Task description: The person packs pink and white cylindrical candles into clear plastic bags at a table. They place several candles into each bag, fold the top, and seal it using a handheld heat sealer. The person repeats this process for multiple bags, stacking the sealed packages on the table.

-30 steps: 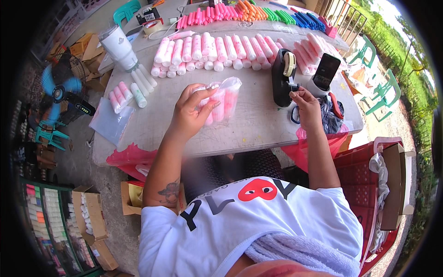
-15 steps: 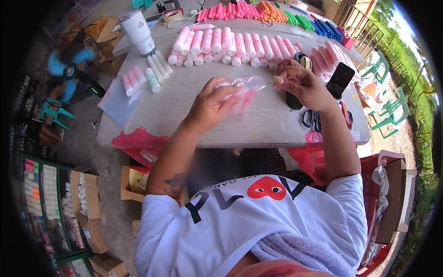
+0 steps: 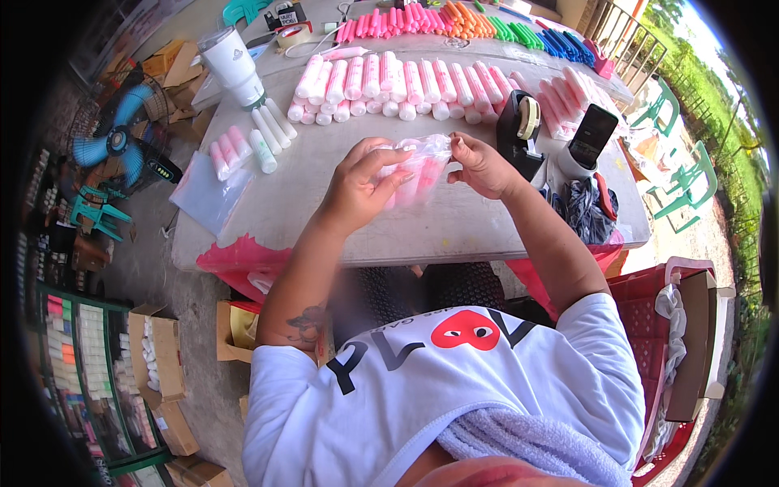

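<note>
Above the near part of the table, my left hand (image 3: 357, 185) is closed around a clear plastic bag (image 3: 434, 154). Pink cylinders (image 3: 412, 188) show through the crinkled film. My right hand (image 3: 489, 169) is at the bag's right end, thumb and fingers pinched against the film; any small piece between those fingertips is too small to make out. Beyond my hands lies a stacked row of pink-and-white cylinders (image 3: 406, 81). A black tape dispenser (image 3: 513, 134) with a roll of tape stands right of my right hand.
Left on the table are a white tumbler (image 3: 231, 65), several wrapped cylinders (image 3: 230, 152) and flat clear bags (image 3: 209, 191). At right stand a phone (image 3: 595, 134) on a white holder and a black plastic bag (image 3: 590, 213). Pink, orange, green and blue sticks (image 3: 462, 20) line the far side.
My right hand has moved down and left from beside the tape dispenser to the bag's end. My left hand keeps its hold on the bag.
</note>
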The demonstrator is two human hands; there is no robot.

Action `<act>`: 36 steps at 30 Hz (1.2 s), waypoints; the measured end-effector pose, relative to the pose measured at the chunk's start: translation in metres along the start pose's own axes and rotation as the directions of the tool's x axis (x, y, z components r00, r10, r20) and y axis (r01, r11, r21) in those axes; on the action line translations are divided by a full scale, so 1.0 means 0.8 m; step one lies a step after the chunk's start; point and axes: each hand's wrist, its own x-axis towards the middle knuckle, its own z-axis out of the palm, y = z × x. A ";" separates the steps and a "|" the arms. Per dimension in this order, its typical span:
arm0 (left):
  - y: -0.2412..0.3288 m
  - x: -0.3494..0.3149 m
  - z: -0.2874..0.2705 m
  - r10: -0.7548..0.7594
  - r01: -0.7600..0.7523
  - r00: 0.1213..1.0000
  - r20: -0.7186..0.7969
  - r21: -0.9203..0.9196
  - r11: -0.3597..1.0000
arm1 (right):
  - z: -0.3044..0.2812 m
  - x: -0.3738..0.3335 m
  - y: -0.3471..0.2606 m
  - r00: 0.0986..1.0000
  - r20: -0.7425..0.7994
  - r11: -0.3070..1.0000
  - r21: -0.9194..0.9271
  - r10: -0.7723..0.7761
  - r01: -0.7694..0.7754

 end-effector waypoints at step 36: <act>0.009 -0.008 0.029 0.088 -0.045 0.980 -0.176 0.237 0.970 | 0.051 -0.074 -0.056 0.879 -0.358 0.927 -0.315 -0.316 0.205</act>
